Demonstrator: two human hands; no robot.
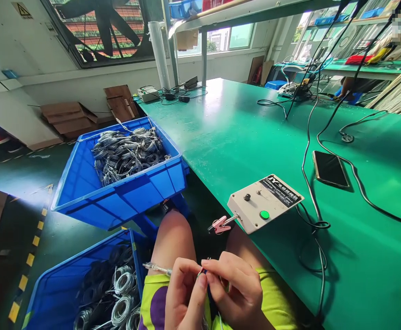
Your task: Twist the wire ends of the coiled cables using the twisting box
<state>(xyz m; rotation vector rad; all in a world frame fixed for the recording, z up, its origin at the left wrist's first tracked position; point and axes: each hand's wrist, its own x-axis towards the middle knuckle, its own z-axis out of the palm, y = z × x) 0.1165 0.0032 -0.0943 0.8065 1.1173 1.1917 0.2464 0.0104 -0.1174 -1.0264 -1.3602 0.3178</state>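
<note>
Coiled cables [123,309] fill a low blue bin [49,300] at my left, beside a raised bin [124,199] of bundles, both apparently placed for easy reach. A clear-ended plug [157,268] juts out beside my left hand [186,293], whose thumb and forefinger pinch fine colored wires [203,270]. The wires lie between both hands, my right hand [236,286] pinching too, seemingly to steady such thin strands, near a bench-edge control box [255,208].

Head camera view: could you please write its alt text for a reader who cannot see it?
A bare left hand and right hand pinch thin wires. At left, an upper blue bin and a lower blue bin hold coiled cables; at right, a green table bears a beige box with a pink clip, and a phone.
</note>
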